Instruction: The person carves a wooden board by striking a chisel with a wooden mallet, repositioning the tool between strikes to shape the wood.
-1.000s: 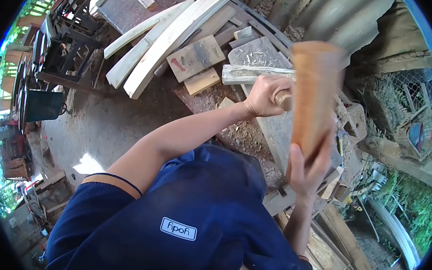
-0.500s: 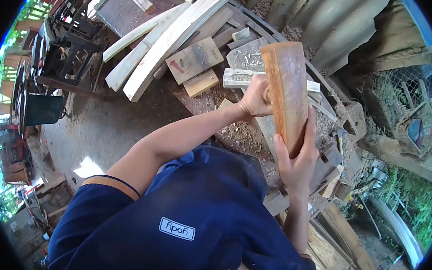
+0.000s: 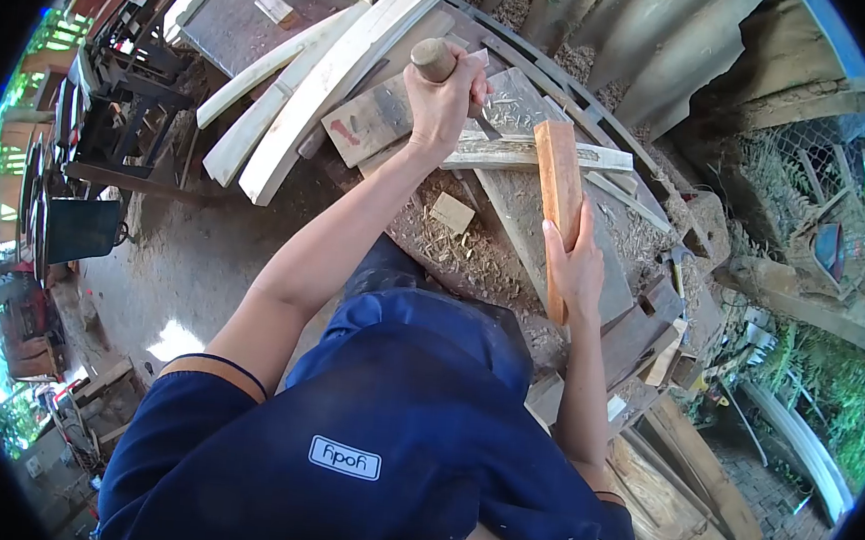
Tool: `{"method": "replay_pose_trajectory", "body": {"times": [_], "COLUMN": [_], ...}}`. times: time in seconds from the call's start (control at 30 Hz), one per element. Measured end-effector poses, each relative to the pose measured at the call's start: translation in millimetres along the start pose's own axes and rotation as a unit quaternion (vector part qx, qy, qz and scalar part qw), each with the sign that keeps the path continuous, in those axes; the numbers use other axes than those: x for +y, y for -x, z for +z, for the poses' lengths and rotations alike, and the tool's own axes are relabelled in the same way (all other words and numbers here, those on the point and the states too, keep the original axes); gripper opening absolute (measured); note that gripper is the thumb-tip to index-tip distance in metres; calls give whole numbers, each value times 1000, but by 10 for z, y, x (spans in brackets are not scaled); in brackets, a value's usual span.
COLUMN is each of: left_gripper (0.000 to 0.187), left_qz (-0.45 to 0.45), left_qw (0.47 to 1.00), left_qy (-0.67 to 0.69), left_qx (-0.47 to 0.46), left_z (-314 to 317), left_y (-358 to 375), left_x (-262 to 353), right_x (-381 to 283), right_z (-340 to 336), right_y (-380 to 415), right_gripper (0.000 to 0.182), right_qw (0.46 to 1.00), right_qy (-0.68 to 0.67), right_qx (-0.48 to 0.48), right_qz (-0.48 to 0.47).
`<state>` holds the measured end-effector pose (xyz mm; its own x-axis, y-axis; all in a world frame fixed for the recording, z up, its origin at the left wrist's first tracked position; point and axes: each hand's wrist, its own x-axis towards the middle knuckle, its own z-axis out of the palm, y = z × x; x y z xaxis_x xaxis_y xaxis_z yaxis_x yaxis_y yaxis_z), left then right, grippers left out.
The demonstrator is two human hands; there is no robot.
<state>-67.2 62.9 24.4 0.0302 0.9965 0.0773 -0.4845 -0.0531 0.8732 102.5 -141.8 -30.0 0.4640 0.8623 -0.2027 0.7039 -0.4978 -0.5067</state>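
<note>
My left hand [image 3: 439,100] is closed around the wooden handle of a chisel [image 3: 433,59]. Its metal blade slants down to the right, the tip close to a pale wooden bar [image 3: 481,155] with a slot cut in its upper face. My right hand [image 3: 579,260] grips a thick reddish-brown wooden block [image 3: 551,178] by its lower part, thumb on the near side. Held narrow edge toward me, the block overlaps the bar in this view. A small square wood offcut [image 3: 453,212] lies among shavings below the bar.
Long curved white timbers [image 3: 340,88] lie at the bench's left, beside a board with a red mark [image 3: 362,125]. A claw hammer [image 3: 676,259] rests at the right. Corrugated sheets [image 3: 658,55] stand behind, and boards [image 3: 677,498] lie at lower right.
My left hand has moved up and left with the chisel, whose handle and blade now show. The wooden block has turned edge-on and dropped slightly, uncovering the slotted bar.
</note>
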Motion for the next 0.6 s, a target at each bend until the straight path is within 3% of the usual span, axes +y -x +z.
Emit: {"method": "replay_pose_trajectory", "body": {"times": [0.4, 0.6], "left_gripper": [19, 21], "left_qz": [23, 25], "left_qw": [986, 985], "left_qy": [-124, -133], "left_qx": [-106, -108], "left_z": [151, 175], "left_y": [132, 121], "left_x": [-113, -113], "right_x": [-9, -30], "right_z": [33, 22], "right_y": [28, 24], "right_gripper": [80, 80], "right_qw": [1000, 1000], "right_qy": [-21, -26], "right_qx": [12, 9], "right_qz": [-1, 2]}}
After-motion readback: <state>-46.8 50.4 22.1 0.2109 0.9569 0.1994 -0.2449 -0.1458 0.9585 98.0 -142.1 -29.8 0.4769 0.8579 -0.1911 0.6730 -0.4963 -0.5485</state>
